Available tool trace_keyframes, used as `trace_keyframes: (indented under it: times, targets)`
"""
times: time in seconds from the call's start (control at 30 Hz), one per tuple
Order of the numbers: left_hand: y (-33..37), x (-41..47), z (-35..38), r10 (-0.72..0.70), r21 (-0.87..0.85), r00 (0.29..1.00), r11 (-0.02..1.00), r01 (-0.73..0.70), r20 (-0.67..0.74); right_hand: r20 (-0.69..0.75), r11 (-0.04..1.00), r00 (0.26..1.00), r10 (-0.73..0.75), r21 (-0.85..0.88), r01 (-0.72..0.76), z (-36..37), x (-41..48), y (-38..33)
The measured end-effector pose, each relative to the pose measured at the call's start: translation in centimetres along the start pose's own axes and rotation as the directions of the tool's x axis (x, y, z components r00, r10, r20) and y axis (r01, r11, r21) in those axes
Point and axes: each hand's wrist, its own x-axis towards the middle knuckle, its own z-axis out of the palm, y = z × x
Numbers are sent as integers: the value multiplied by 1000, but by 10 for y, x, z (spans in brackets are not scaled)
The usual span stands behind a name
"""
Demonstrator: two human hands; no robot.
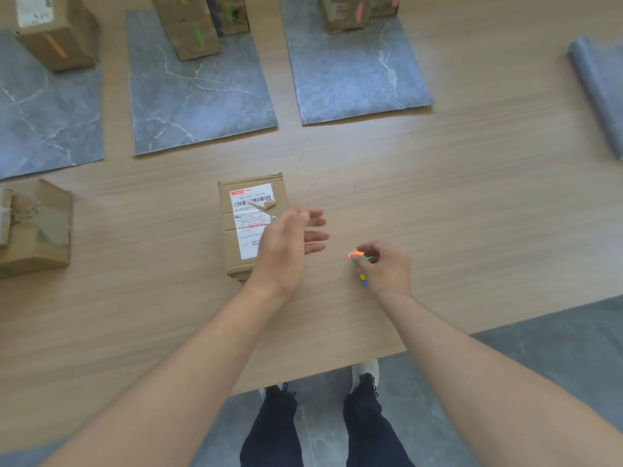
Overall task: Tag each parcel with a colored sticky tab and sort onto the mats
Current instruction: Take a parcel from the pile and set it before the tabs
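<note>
A cardboard parcel (pixel 247 217) with a white shipping label lies flat at the middle of the wooden table. My left hand (pixel 286 244) hovers over its right side, fingers spread and holding nothing. To the right, my right hand (pixel 387 267) pinches a pad of colored sticky tabs (pixel 359 264); orange, green, yellow and blue strips show. Three grey marble mats lie at the back: the left mat (pixel 43 123), the middle mat (pixel 199 96) and the right mat (pixel 357 72).
An orange-tabbed box (pixel 57 32) stands on the left mat, green-tabbed boxes (pixel 192 25) on the middle mat, pink-tabbed boxes (pixel 350 11) on the right mat. An untagged open-flapped box (pixel 37 230) sits at the left. A rolled mat (pixel 600 89) lies far right. The table edge runs near my feet.
</note>
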Motion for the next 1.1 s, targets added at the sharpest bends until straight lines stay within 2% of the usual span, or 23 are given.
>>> trace_keyframes:
  times: [0.1,0.23,0.53,0.83,1.0,1.1]
  targets:
    - [-33,6,22,-143,143,990,980,141,3,53,996,997,-47,-69,51,7,11,6]
    - [-65,15,41,-269,143,961,951,275,-59,20,998,998,54,-14,-54,10,19,7]
    - [-88,25,65,-295,113,949,945,307,-108,77,997,994,78,3,-78,0,27,11]
    - [-87,24,77,-384,105,923,917,385,-30,132,997,991,-8,-78,19,-8,27,11]
    - [-77,23,80,-410,121,912,905,407,0,158,994,984,82,55,-92,-19,33,17]
    - [-75,22,81,-437,158,899,890,428,25,42,958,976,215,183,-220,-31,35,25]
